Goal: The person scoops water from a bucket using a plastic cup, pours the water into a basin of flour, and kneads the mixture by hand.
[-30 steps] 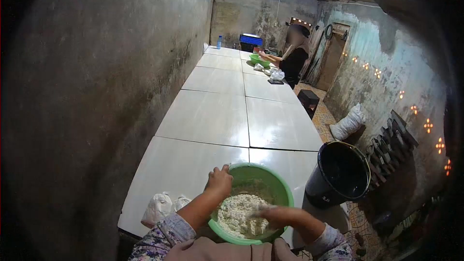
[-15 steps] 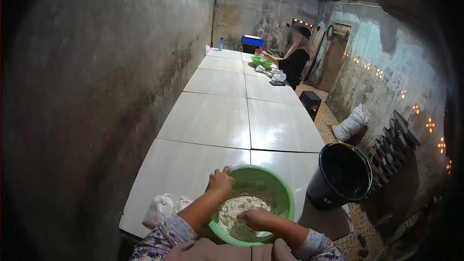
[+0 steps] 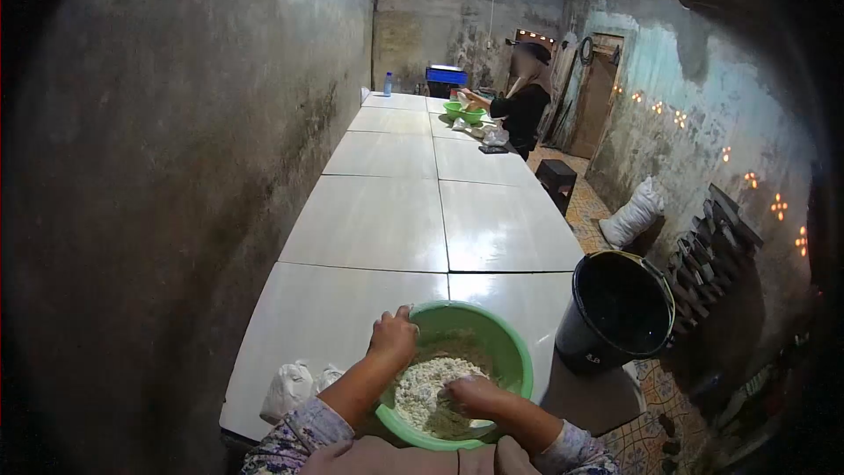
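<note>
A light-green plastic bowl (image 3: 519,354) stands at the near end of the tiled table, holding crumbly whitish flour (image 3: 422,384) with a damp, browner patch along its far side. My left hand (image 3: 393,338) is closed over the bowl's left far rim. Inside the bowl, my right hand (image 3: 471,397) has its fingers curled into the flour, their tips hidden in it. To the left of the bowl lie white plastic bags (image 3: 288,390), partly behind my left sleeve.
A black bucket (image 3: 576,334) stands right of the bowl at the table's edge. Farther along, a co-worker (image 3: 526,105) handles something over a green bowl (image 3: 464,113). A blue bottle (image 3: 388,84), a dark stool (image 3: 557,183) and a white sack (image 3: 633,213) are also around.
The view has shifted slightly. My right hand has barely moved in the flour, and my left stays on the rim. At the far end, the co-worker's hands have moved over the green bowl.
</note>
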A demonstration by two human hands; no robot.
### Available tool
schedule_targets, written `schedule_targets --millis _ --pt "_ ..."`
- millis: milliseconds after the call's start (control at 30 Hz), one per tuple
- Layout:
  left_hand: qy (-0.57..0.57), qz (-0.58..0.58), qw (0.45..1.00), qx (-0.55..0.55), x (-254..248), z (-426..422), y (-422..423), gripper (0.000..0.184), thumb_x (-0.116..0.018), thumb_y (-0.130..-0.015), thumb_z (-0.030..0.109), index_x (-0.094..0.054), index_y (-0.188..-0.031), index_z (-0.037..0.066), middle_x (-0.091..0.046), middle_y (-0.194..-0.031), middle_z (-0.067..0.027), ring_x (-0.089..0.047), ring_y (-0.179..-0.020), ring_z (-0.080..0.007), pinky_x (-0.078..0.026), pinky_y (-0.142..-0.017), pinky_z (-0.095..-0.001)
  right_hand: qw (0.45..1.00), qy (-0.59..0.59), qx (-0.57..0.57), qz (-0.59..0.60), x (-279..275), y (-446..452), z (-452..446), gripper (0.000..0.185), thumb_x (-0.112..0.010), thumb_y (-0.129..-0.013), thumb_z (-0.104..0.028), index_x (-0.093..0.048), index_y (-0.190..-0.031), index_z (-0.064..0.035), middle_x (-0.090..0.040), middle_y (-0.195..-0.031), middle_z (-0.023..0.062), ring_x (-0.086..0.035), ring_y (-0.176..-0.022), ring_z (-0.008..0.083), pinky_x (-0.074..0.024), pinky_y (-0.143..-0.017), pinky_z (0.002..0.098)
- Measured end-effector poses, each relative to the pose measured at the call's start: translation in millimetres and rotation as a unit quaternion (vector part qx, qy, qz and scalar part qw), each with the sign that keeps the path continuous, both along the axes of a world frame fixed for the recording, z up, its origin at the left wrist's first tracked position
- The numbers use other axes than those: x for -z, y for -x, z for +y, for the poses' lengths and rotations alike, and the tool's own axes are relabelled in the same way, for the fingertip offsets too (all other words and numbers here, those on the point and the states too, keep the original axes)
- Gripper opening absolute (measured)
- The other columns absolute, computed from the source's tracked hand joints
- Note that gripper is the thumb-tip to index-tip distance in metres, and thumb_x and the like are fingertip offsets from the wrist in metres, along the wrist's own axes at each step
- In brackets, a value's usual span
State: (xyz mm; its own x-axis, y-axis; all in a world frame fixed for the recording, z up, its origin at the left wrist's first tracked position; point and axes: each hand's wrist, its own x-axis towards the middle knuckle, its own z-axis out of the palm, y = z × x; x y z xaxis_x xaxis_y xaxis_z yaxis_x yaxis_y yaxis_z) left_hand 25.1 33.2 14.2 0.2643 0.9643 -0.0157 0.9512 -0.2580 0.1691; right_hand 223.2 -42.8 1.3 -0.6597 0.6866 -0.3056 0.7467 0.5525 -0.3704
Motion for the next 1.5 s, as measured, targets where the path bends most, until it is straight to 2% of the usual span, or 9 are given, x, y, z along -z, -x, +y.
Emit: schedule_targets --millis 233,500,700,800,933,1100,1333,1400,1500 --pt "-0.025 -0.007 1.0 0.016 9 0 4 0.034 -0.063 -0.073 0.001 -0.074 -0.098 0.022 -0.045 -0.133 -0.0087 -0.053 -0.107 -0.031 -0.046 -0.094 -0.0426 0.999 -0.033 -0.014 0.009 23 -5 6 0.023 -0.056 -0.076 -0.007 -0.059 -0.098 -0.0006 -0.062 -0.09 0.0207 -0.062 -0.088 0.0393 -0.05 -0.076 0.048" --pt "-0.034 -0.009 0.999 0.006 8 1 4 0.031 -0.058 -0.079 0.004 -0.074 -0.095 0.024 -0.046 -0.133 -0.006 -0.054 -0.104 -0.0301 -0.047 -0.093 -0.0404 0.997 -0.041 -0.015 0.062 19 -10 2 0.041 -0.051 -0.083 -0.011 -0.054 -0.123 -0.0056 -0.06 -0.116 0.0204 -0.059 -0.104 0.0388 -0.0489 -0.085 0.047" --pt "-0.04 0.013 0.999 0.012 8 1 4 0.031 -0.059 -0.078 0.005 -0.074 -0.095 0.025 -0.047 -0.13 -0.0082 -0.054 -0.104 -0.0295 -0.048 -0.092 -0.0408 1.0 0.015 0.014 -0.019 -10 4 -5 0.032 -0.047 -0.085 -0.012 -0.059 -0.115 -0.0112 -0.066 -0.095 0.0186 -0.065 -0.089 0.0387 -0.0503 -0.075 0.0491" --pt "-0.037 -0.008 0.999 0.007 7 0 4 0.031 -0.06 -0.077 0.005 -0.074 -0.097 0.024 -0.047 -0.131 -0.0081 -0.055 -0.104 -0.0294 -0.048 -0.092 -0.0407 0.999 0.004 -0.036 -0.038 -9 0 -4 0.043 -0.05 -0.085 -0.013 -0.055 -0.127 -0.0138 -0.066 -0.096 0.0195 -0.065 -0.085 0.0382 -0.0498 -0.074 0.0497" --pt "-0.037 -0.031 0.999 0.011 11 2 6 0.031 -0.059 -0.078 0.005 -0.074 -0.097 0.024 -0.046 -0.133 -0.0083 -0.054 -0.104 -0.0294 -0.047 -0.093 -0.0411 0.998 0.006 -0.053 -0.03 3 -1 3 0.04 -0.051 -0.085 -0.014 -0.058 -0.124 -0.0129 -0.066 -0.098 0.02 -0.065 -0.087 0.0379 -0.0502 -0.074 0.0486" --pt "-0.04 -0.031 0.999 0.003 12 1 4 0.029 -0.059 -0.079 0.006 -0.075 -0.095 0.023 -0.047 -0.133 -0.0092 -0.054 -0.106 -0.0299 -0.046 -0.095 -0.0422 0.995 -0.043 0.063 0.06 16 -4 4 0.042 -0.049 -0.084 -0.008 -0.057 -0.125 -0.012 -0.066 -0.101 0.021 -0.063 -0.092 0.0398 -0.0499 -0.077 0.0487" --pt "-0.042 -0.025 0.999 0.006 14 3 5 0.029 -0.06 -0.077 0.006 -0.075 -0.096 0.022 -0.047 -0.133 -0.009 -0.053 -0.107 -0.0302 -0.045 -0.095 -0.0418 0.994 -0.048 0.054 0.077 0 -1 -5 0.035 -0.047 -0.086 -0.005 -0.057 -0.12 -0.0084 -0.064 -0.092 0.0211 -0.064 -0.089 0.0382 -0.0497 -0.077 0.0492" --pt "-0.026 -0.017 0.999 0.009 10 2 5 0.028 -0.059 -0.077 0.006 -0.075 -0.096 0.022 -0.047 -0.133 -0.009 -0.053 -0.107 -0.0302 -0.045 -0.095 -0.0419 0.983 -0.121 -0.006 0.135 9 -3 -2 0.038 -0.047 -0.086 -0.004 -0.056 -0.123 -0.01 -0.065 -0.096 0.0219 -0.064 -0.092 0.0368 -0.0495 -0.081 0.0476" --pt "-0.033 -0.014 0.999 0.008 9 1 5 0.027 -0.059 -0.078 0.007 -0.075 -0.095 0.022 -0.048 -0.133 -0.009 -0.054 -0.106 -0.0303 -0.046 -0.094 -0.0423 0.99 -0.042 0.01 0.137 -6 -3 -3 0.041 -0.048 -0.083 -0.001 -0.056 -0.122 -0.0105 -0.065 -0.101 0.0222 -0.064 -0.093 0.0369 -0.0497 -0.083 0.0465"
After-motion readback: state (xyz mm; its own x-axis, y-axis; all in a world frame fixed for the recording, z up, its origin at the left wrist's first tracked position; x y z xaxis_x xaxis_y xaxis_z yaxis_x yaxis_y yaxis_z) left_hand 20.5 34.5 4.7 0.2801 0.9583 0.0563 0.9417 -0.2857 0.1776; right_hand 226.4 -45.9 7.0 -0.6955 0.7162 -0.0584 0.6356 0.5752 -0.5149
